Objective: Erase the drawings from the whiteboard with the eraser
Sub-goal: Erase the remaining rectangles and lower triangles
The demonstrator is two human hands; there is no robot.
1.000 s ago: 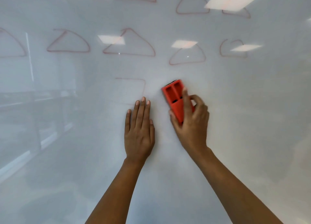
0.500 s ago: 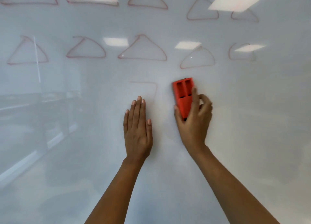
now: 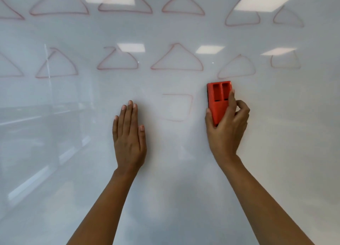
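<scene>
A glossy whiteboard (image 3: 276,134) fills the view. Two rows of red triangle outlines cross its upper part, among them one triangle (image 3: 177,58) above the centre. A fainter, partly wiped red square outline (image 3: 177,107) lies between my hands. My right hand (image 3: 227,129) grips a red-orange eraser (image 3: 218,99) upright and presses it to the board just right of the square. My left hand (image 3: 128,134) rests flat on the board with fingers together, left of the square, holding nothing.
Ceiling lights reflect as bright patches on the board (image 3: 266,0). A dim reflection of room furniture shows on the left part (image 3: 36,116). The lower half of the board carries no drawings.
The view has tilted up and left, so more triangles show at the top. The eraser has turned upright and moved right, away from the square. My left hand has slid left.
</scene>
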